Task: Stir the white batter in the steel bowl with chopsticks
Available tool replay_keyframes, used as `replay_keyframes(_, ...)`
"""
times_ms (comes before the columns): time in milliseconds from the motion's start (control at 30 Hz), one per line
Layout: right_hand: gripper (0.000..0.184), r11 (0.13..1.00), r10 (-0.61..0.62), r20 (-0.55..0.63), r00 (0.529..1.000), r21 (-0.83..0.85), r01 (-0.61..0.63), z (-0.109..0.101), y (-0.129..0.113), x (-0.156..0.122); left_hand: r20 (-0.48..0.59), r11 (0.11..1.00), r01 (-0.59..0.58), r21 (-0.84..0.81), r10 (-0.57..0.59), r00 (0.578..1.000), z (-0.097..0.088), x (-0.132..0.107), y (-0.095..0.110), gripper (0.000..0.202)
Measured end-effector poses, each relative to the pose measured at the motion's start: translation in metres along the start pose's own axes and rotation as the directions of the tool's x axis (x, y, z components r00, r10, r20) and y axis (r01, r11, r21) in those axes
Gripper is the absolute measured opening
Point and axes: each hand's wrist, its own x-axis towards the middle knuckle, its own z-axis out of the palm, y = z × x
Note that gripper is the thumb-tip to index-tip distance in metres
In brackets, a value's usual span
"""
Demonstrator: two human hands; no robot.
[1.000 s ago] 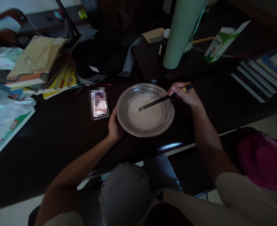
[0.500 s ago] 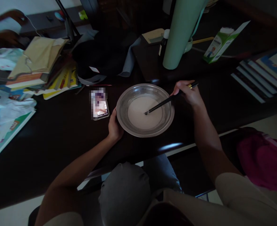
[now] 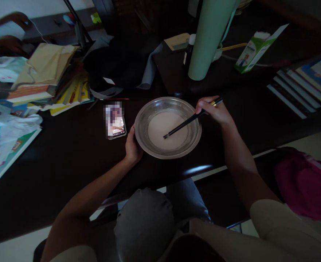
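Observation:
A round metal bowl [image 3: 193,140] with pale, milky batter [image 3: 160,127] stands on the dark table [image 3: 67,153] in front of me. My right hand [image 3: 213,111] is closed round a pair of black chopsticks [image 3: 187,120], whose tips dip into the batter near the bowl's middle. My left hand [image 3: 133,147] is curled against the bowl's left rim, gripping it. A lit phone [image 3: 115,122] lies just left of the bowl.
Stacked books and papers [image 3: 42,78] crowd the left; a plastic bag [image 3: 4,134] lies at the far left. A tall pale-green cylinder [image 3: 208,40], a small dark bottle [image 3: 189,54], a green-white carton [image 3: 254,47] and books [image 3: 305,87] fill the back and right. Another person's hands [image 3: 4,32] show top left.
The chopstick tips have circled in the batter, from the left of the bowl to the right and back toward the middle. My left hand and the bowl stay put.

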Motion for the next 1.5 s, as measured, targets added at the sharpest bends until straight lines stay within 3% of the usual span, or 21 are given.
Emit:
replay_keyframes(67,0.041,1.0,-0.007,0.023,1.0,-0.02,0.007,0.0009,-0.0005,0.0004,-0.005,1.0,0.003,0.004,-0.003,1.0,0.0001,0.0001,-0.0003,0.028)
replay_keyframes(233,0.047,0.999,0.018,-0.153,0.988,0.039,-0.012,-0.002,0.0031,0.0008,0.025,1.0,-0.003,0.014,0.002,1.0,-0.0003,-0.0001,0.0003,0.028)
replay_keyframes(433,0.042,1.0,0.009,0.038,0.999,0.027,-0.01,0.0022,0.0006,-0.0013,0.02,1.0,0.01,-0.006,-0.01,1.0,0.0004,-0.0001,-0.0002,0.027)
replay_keyframes(667,0.044,0.995,0.039,-0.086,0.996,0.091,-0.031,-0.001,0.0039,-0.0006,-0.012,0.999,0.013,-0.031,-0.013,1.0,0.004,-0.0012,0.0021,0.025)
replay_keyframes(833,0.038,1.0,-0.005,0.098,0.995,0.027,0.002,0.0043,0.0001,-0.0004,-0.072,0.999,0.044,-0.028,-0.046,0.996,0.0056,-0.0011,0.003,0.023)
replay_keyframes(1033,0.044,0.997,0.028,-0.092,0.995,0.072,-0.022,0.0032,0.0041,0.0011,-0.061,1.0,0.011,-0.008,-0.012,0.998,0.004,0.0002,0.0013,0.026)
replay_keyframes(1200,0.039,0.999,0.022,0.096,0.995,0.028,-0.024,0.0067,-0.0009,0.0005,-0.084,0.999,0.04,-0.019,-0.041,0.996,0.0027,0.0001,0.0012,0.026)
replay_keyframes(1300,0.037,1.0,0.021,0.031,0.999,-0.001,-0.021,0.0049,-0.0009,0.0006,-0.069,0.999,0.037,-0.03,-0.039,0.997,0.0035,-0.0005,0.0021,0.027)
replay_keyframes(1400,0.043,0.997,0.035,-0.075,0.997,0.074,-0.03,0.0019,0.0018,0.0004,-0.074,0.999,0.041,-0.025,-0.043,0.996,0.0037,-0.0007,0.0026,0.028)
replay_keyframes(1500,0.041,0.997,0.03,-0.002,1.0,0.067,-0.029,0.003,0.001,0.0001,-0.067,0.999,0.045,-0.022,-0.047,0.997,0.0036,-0.0007,0.0028,0.028)
